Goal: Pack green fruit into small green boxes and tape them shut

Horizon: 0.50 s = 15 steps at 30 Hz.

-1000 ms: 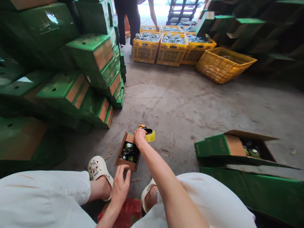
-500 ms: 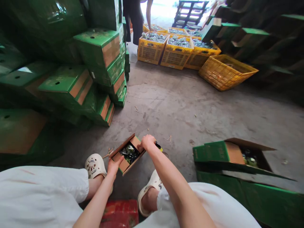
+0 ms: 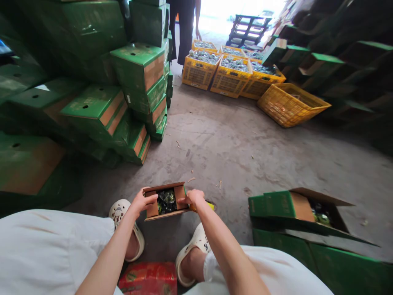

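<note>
Between my feet is a small open cardboard box (image 3: 181, 212), brown inside and green outside. Dark, shiny plastic wrapping with something green in it (image 3: 167, 200) fills its middle. My left hand (image 3: 143, 203) is closed on the left end, thumb over the brown end flap. At the opposite end my right hand (image 3: 193, 198) grips the right flap, its fingertips at the inner edge. A yellow object (image 3: 210, 205) shows beside and partly behind my right hand; what it is, and whether that hand holds it, I cannot tell.
Green cartons (image 3: 138, 61) are stacked at left. Another open green carton (image 3: 276, 205) sits at right, above closed ones. Yellow crates (image 3: 230, 82) of wrapped produce stand ahead, with a tilted yellow basket (image 3: 291, 106) alongside. A person (image 3: 186, 28) stands behind them. A red package (image 3: 150, 276) lies below me.
The box has turned clockwise from a slant to nearly level. My left hand has risen along its end; my right hand has dropped slightly. The other person's hand has lifted from the crates.
</note>
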Each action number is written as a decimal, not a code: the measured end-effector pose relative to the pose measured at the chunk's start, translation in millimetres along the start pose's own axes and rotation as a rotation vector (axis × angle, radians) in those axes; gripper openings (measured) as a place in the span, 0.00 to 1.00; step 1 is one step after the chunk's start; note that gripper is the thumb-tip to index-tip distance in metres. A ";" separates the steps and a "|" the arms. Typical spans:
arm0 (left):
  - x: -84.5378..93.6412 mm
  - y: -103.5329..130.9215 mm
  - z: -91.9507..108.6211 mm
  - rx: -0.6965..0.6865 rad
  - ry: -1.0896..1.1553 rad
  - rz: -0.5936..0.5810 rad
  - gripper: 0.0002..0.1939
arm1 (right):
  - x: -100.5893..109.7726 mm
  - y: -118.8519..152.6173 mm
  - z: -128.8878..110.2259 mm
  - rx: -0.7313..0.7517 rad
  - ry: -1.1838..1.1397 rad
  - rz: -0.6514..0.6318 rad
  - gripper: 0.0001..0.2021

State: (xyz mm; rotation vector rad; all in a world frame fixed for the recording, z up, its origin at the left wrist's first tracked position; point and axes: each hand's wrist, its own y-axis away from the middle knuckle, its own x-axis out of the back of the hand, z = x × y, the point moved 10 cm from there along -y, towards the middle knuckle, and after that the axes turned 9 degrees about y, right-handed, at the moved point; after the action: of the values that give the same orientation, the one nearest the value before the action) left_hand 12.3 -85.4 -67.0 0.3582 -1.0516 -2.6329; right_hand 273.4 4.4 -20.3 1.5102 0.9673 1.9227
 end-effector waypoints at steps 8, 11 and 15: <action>-7.9 5.7 -0.7 0.229 0.228 0.043 0.25 | -9.0 -9.2 7.1 0.017 -0.032 -0.100 0.35; -8.1 2.5 -1.4 0.218 0.233 0.015 0.28 | -11.1 -12.1 9.9 0.040 -0.027 -0.091 0.35; -1.5 -2.4 -8.5 0.139 0.176 0.016 0.41 | -10.4 -9.8 15.6 0.052 -0.014 -0.057 0.31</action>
State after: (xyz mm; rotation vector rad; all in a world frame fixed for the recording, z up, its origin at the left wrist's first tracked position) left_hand 16.0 -88.5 -74.5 0.5968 -1.1753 -2.4669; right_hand 290.8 6.0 -32.3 1.5064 1.0500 1.8575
